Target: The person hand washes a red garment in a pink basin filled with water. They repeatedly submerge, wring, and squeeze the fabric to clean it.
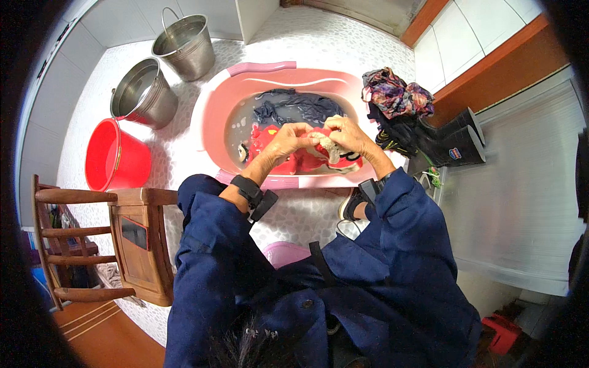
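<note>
A pink plastic tub of cloudy grey water stands on the floor before me. My left hand and my right hand are close together over its near side. Between them they grip a wet red garment at a cream, fleecy-looking part. The rest of the garment hangs down into the water, with a yellow patch and some dark and white parts showing. A dark navy cloth floats at the far side of the tub. My fingertips are partly buried in the fabric.
Two metal buckets and a red plastic bucket stand at left. A wooden chair carries a phone. At right are a patterned cloth bundle, black rubber boots and a translucent panel.
</note>
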`<state>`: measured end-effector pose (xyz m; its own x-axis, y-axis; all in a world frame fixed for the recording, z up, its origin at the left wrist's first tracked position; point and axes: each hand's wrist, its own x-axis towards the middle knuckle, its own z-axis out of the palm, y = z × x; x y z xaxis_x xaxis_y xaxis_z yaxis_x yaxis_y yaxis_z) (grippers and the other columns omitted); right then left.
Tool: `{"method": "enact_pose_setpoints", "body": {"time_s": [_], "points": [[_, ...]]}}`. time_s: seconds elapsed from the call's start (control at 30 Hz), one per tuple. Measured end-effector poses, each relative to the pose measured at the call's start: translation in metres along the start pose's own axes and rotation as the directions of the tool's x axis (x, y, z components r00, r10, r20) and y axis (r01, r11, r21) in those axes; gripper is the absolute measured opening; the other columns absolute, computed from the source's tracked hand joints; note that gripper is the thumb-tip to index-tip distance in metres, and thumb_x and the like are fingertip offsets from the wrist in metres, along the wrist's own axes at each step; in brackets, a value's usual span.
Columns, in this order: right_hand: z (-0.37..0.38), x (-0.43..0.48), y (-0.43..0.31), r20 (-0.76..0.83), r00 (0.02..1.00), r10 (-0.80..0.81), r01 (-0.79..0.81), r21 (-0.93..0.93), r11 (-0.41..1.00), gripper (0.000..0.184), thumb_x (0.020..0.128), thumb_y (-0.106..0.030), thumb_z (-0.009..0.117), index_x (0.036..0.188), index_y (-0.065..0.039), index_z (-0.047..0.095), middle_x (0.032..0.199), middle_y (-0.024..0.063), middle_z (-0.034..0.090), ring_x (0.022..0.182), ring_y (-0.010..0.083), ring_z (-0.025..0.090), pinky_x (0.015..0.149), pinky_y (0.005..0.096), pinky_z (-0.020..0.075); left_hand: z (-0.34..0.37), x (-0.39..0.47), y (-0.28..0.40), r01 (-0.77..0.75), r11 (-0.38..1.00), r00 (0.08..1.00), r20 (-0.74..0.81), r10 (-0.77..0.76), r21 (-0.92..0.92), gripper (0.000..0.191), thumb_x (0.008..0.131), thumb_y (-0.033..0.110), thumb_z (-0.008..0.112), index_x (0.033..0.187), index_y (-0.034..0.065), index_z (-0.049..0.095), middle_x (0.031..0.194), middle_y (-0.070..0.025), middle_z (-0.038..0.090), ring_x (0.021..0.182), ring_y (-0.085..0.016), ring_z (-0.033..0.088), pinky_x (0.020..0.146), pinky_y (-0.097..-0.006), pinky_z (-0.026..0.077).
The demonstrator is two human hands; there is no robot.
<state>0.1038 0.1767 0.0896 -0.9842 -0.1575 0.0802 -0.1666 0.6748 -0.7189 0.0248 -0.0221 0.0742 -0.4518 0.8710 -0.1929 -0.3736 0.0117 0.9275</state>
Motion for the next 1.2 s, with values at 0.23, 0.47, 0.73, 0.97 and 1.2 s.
{"method": "enact_pose_setpoints", "body": {"time_s": [0.23,0.47,0.73,0.97,1.2], "points": [[0.017,-0.01,-0.008,0.106,0.989,0.106,-0.137,0.352,0.926,0.025,0.076,-0.02,0.064,0.09,-0.003,0.053,0.08,0.0045,0.057,0.079,0.0112,0.053,0.07,0.0275,0.0443,0.005,-0.001,-0.014,-0.044,0.999,0.996,-0.075,0.046,0.033,0.014,0.081,0.011,0.069,0.091,0.0039,0.062,0.087,-0.003,0.065,0.08,-0.009,0.06,0.074,-0.0232,0.047],[-0.005,-0.015,-0.018,0.22,0.838,0.5,-0.544,0.421,0.726,0.019,0.085,-0.018,0.064,0.084,0.0,0.061,0.071,0.0052,0.062,0.057,0.0118,0.06,0.052,0.0246,0.0485,-0.009,0.006,-0.047,-0.138,0.99,0.99,-0.011,0.139,0.008,0.024,0.079,0.009,0.071,0.097,0.007,0.057,0.091,-0.0021,0.063,0.086,-0.012,0.06,0.073,-0.0263,0.05],[-0.044,-0.022,-0.038,-0.079,0.903,0.422,-0.305,0.574,0.76,0.014,0.083,-0.015,0.068,0.084,-0.001,0.065,0.073,0.0024,0.064,0.064,0.0075,0.058,0.06,0.021,0.0475,0.019,0.018,-0.111,-0.106,0.823,0.865,-0.356,0.353,0.557,0.039,0.069,0.003,0.073,0.102,0.0035,0.051,0.094,-0.0101,0.057,0.081,-0.024,0.061,0.071,-0.0334,0.05],[-0.074,-0.026,-0.041,-0.229,0.915,0.333,-0.07,0.722,0.688,0.009,0.081,-0.009,0.068,0.084,-0.001,0.066,0.076,0.0015,0.065,0.068,0.0066,0.058,0.065,0.0208,0.0468,0.006,0.033,-0.068,-0.041,0.492,0.802,-0.265,0.535,0.87,0.032,0.069,0.017,0.073,0.094,0.004,0.059,0.095,-0.0166,0.057,0.083,-0.035,0.057,0.075,-0.0436,0.046],[-0.109,-0.032,-0.028,-0.407,0.847,0.342,0.11,0.764,0.636,0.011,0.084,-0.009,0.066,0.09,0.0,0.065,0.084,0.0022,0.066,0.075,0.0081,0.06,0.071,0.0228,0.0492,-0.003,0.011,0.033,-0.174,0.753,0.936,-0.13,0.326,0.634,0.022,0.084,0.018,0.068,0.095,-0.0002,0.068,0.077,-0.0055,0.069,0.07,-0.012,0.064,0.064,-0.029,0.051]]}}
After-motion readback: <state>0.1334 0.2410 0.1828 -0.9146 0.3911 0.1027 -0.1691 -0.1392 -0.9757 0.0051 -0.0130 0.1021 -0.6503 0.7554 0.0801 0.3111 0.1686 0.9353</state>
